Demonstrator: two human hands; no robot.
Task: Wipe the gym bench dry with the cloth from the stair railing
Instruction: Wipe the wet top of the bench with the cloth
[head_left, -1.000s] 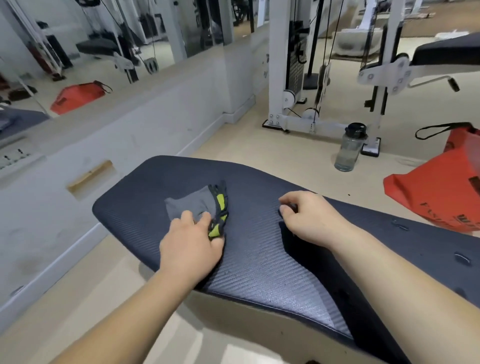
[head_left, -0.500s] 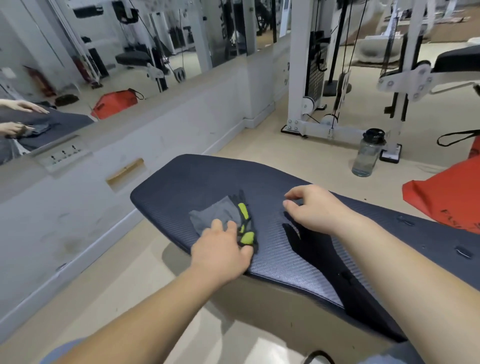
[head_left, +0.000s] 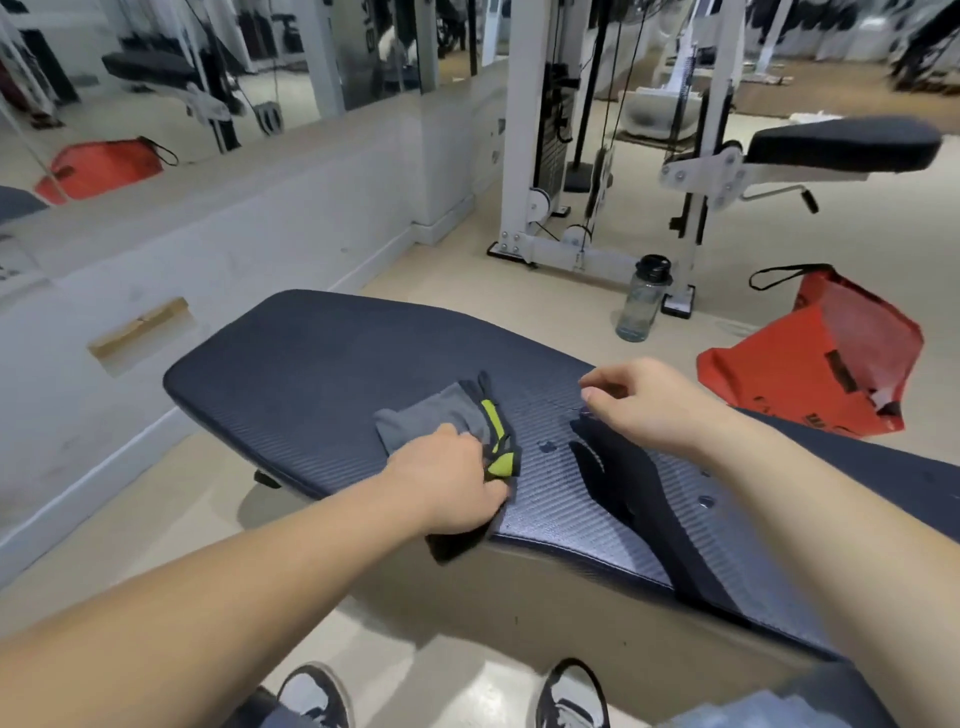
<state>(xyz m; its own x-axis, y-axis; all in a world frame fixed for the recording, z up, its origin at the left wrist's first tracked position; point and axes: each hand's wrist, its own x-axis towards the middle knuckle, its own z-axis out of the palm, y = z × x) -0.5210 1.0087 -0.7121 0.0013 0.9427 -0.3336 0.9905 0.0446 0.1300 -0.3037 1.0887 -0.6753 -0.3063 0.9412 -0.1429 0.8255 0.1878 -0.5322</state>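
The dark ribbed gym bench pad (head_left: 322, 364) stretches from the left middle to the lower right. On it lies a grey cloth (head_left: 441, 415) with black and lime-green trim. My left hand (head_left: 452, 480) presses down on the cloth's near part at the pad's front edge, and a dark end of the cloth hangs over that edge. Small water drops (head_left: 546, 447) sit on the pad just right of the cloth. My right hand (head_left: 649, 402) hovers over the pad to the right with loosely curled fingers and holds nothing.
A clear water bottle (head_left: 641, 301) stands on the floor behind the bench. A red bag (head_left: 810, 364) lies to its right. A white cable machine (head_left: 561, 156) and another padded bench (head_left: 841, 145) stand further back. A low wall with mirrors (head_left: 218, 228) runs along the left. My shoes (head_left: 571, 696) are below.
My left hand has dragged the cloth toward the pad's near edge, so part of it now hangs over. My right hand has lifted slightly and its fingers have loosened.
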